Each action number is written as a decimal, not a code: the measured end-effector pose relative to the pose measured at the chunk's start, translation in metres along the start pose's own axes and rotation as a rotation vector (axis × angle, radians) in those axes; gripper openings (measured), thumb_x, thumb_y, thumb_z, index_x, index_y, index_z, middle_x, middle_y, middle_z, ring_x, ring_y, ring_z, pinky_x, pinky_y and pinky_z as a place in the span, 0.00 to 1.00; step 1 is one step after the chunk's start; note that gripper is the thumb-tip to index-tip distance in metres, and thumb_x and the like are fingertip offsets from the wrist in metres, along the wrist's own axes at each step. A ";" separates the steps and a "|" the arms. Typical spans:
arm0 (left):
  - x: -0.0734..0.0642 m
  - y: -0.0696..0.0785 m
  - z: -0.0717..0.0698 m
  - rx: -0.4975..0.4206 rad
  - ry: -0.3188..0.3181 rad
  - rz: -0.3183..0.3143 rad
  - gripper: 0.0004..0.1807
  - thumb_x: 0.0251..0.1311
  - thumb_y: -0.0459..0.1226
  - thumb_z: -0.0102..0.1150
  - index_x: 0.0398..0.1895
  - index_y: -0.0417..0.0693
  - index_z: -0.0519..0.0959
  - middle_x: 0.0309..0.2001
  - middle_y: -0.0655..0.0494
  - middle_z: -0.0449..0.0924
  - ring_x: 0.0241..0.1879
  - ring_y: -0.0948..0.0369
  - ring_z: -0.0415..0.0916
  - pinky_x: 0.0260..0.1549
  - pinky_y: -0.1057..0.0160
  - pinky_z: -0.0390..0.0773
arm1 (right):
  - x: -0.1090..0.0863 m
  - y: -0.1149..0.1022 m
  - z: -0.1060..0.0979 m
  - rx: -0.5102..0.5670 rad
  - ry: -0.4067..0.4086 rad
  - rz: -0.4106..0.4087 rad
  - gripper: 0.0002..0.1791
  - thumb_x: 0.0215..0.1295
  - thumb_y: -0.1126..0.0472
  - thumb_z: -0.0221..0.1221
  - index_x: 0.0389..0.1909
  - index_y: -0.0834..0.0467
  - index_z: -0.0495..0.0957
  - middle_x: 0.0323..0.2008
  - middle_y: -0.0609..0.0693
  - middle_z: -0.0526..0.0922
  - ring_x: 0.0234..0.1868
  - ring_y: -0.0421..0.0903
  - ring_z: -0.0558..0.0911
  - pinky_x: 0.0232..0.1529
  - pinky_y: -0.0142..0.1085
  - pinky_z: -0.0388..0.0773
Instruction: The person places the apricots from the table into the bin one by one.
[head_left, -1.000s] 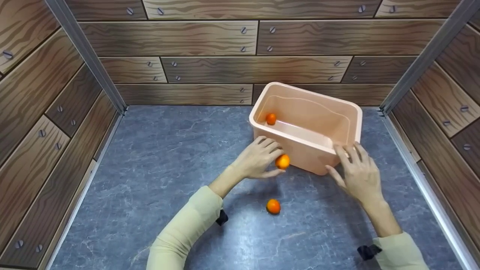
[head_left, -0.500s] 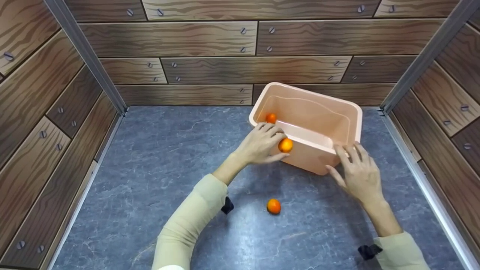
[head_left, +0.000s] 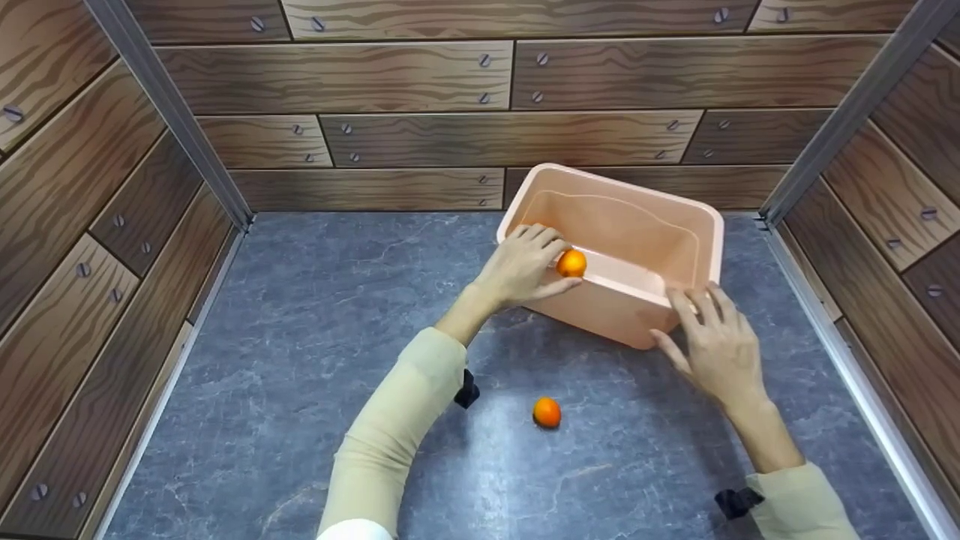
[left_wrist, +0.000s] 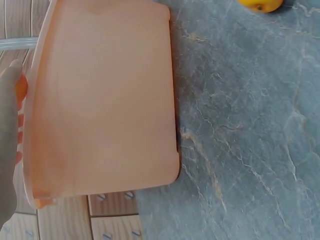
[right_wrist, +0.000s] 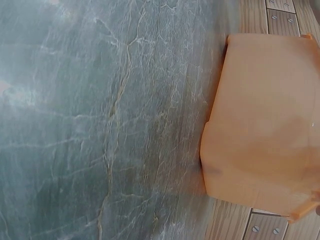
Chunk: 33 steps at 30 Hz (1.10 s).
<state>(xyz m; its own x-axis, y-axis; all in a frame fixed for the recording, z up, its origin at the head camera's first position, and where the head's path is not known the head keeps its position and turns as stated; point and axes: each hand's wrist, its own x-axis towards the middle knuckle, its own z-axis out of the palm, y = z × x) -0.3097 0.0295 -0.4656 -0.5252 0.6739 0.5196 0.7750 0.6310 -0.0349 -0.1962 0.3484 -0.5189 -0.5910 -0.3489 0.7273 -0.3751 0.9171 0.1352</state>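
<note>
My left hand [head_left: 523,266] pinches a small orange fruit [head_left: 571,263] between thumb and fingers, over the near rim of a peach-coloured plastic bin [head_left: 600,311]. In the left wrist view that fruit [left_wrist: 21,88] shows past the thumb, beside the bin's rim. My right hand [head_left: 718,352] grips the bin's near right corner, fingers over the rim and thumb by the outer wall. Another orange fruit [head_left: 547,412] lies on the blue-grey marbled surface in front of the bin. The fruit inside the bin is hidden behind my left hand.
The bin stands angled near the back wall [head_left: 420,139], which is printed with wooden planks. Plank-patterned side walls [head_left: 82,262] rise left and right, with metal strips [head_left: 862,390] along the edges. Black wrist straps [head_left: 739,502] sit by both sleeves.
My left hand has risen and moved away from me, carrying its fruit from before the bin's front wall to over the near rim. The right hand, bin and loose fruit have stayed put.
</note>
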 end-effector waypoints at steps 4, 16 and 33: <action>0.005 0.000 -0.002 0.013 -0.014 0.011 0.30 0.70 0.66 0.54 0.53 0.52 0.83 0.50 0.56 0.84 0.54 0.56 0.79 0.59 0.56 0.76 | 0.000 0.000 -0.001 0.006 -0.011 0.005 0.40 0.76 0.28 0.45 0.66 0.58 0.77 0.53 0.64 0.83 0.61 0.68 0.79 0.44 0.62 0.82; 0.021 -0.009 -0.001 0.022 -0.103 -0.034 0.32 0.70 0.67 0.53 0.55 0.51 0.81 0.53 0.54 0.83 0.56 0.54 0.78 0.59 0.54 0.76 | 0.000 0.000 -0.001 0.010 0.000 -0.003 0.39 0.75 0.29 0.46 0.66 0.57 0.77 0.53 0.64 0.83 0.61 0.68 0.80 0.44 0.63 0.83; 0.028 -0.016 0.009 0.117 -0.156 -0.200 0.34 0.72 0.68 0.44 0.56 0.52 0.82 0.56 0.53 0.82 0.60 0.54 0.76 0.64 0.50 0.75 | 0.000 0.000 -0.001 0.024 -0.016 0.008 0.38 0.74 0.30 0.49 0.67 0.57 0.76 0.54 0.63 0.83 0.63 0.68 0.79 0.47 0.63 0.82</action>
<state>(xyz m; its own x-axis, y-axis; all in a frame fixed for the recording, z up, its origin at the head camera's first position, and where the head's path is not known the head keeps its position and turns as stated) -0.3403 0.0420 -0.4584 -0.7187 0.5768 0.3884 0.6093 0.7915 -0.0480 -0.1955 0.3484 -0.5179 -0.6054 -0.3450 0.7173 -0.3875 0.9149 0.1130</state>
